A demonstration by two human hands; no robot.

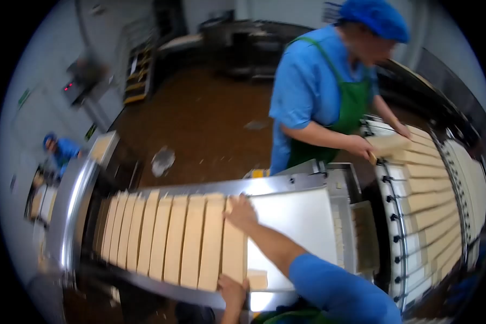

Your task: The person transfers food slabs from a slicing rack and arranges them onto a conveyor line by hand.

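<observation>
A long, pale cream slab [234,245] lies last in a row on the white belt, held at both ends. My right hand [242,213] reaches across the belt and grips the far end. At the near end, my left hand [233,291] has its fingers against the slab's lower edge. To the left, several similar slabs [167,237] stand side by side with narrow gaps. A small pale piece [258,279] lies on the belt to the right of the held slab. The slabs' exact material cannot be made out.
A metal machine housing [81,200] stands at the left end of the belt [291,227]. Across from me, a co-worker [321,97] holds another pale slab [387,144] over a rack conveyor [397,216]. A metal trough [340,210] lies between the two lines.
</observation>
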